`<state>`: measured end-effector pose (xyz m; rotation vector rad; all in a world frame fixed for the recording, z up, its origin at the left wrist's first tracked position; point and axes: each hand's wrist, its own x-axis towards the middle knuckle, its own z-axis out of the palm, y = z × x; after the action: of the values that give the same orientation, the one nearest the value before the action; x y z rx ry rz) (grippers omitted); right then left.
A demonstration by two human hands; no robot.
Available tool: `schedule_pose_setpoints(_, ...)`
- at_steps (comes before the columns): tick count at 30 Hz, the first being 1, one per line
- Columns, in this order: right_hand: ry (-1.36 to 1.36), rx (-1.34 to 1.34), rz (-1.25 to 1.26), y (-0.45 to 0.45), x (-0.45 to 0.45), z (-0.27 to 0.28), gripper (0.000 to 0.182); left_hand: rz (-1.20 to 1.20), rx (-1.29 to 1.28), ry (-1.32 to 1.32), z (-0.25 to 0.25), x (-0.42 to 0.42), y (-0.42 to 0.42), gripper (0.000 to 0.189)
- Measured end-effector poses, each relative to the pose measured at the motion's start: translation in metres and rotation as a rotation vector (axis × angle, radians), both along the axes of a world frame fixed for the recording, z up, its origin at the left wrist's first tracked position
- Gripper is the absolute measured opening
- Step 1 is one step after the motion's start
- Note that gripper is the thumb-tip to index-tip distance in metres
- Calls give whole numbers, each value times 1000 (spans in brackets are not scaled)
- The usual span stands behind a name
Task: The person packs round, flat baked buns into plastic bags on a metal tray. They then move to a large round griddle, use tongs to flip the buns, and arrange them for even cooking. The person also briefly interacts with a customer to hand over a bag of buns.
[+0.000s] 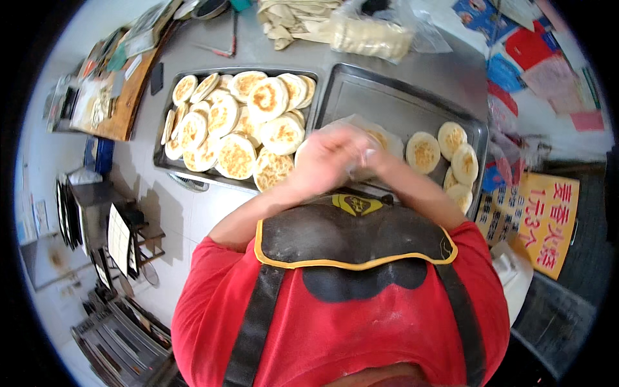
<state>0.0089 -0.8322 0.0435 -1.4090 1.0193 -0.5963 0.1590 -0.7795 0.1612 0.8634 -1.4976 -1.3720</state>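
A clear plastic bag (394, 140) with round browned flatbreads (376, 139) in it lies at the near left of the right-hand baking tray (411, 89). Over its near side my left hand (325, 156) and my right hand (363, 149) meet and overlap, both blurred. Thin plastic shows between them, but their fingers' grip on it cannot be made out. To their left, a second metal tray (312, 104) is heaped with flatbreads (236, 156). Several loose flatbreads (423, 153) lie at the right side of the right-hand tray.
Beyond the trays are folded cloth (297, 17), a plastic-wrapped pack of pale rounds (370, 38) and a red-handled tool (233, 36). A dark phone-like slab (156, 78) lies at the left, near a wooden board (126, 104). A yellow sign with writing (551, 222) stands at right.
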Motion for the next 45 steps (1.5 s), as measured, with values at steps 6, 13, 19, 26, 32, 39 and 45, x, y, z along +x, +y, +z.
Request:
schedule_pose_setpoints(6, 538, -452, 200, 13, -147, 23, 65, -93, 535, 347, 11, 24, -16, 19)
schedule_pose_setpoints(13, 930, -844, 176, 39, -135, 146, 15, 79, 460, 234, 40, 39, -25, 18)
schedule_pose_setpoints(19, 453, -955, -241, 76, -130, 152, 16, 149, 447, 345, 21, 49, -7, 19)
schedule_pose_setpoints(26, 553, -887, -342, 72, -169, 119, 13, 30, 547, 242, 9, 29, -20, 37)
schedule_pose_setpoints(32, 651, -922, -29, 74, -168, 61, 27, 27, 623, 159, 0, 13, -15, 38)
schedule_pose_setpoints(39, 694, -916, 22, 74, -155, 46, 34, 82, 632, 200, 0, 16, -13, 32)
schedule_pose_setpoints(45, 791, -905, 154, 72, -143, 43, 34, 115, 656, 264, 0, 23, -7, 29)
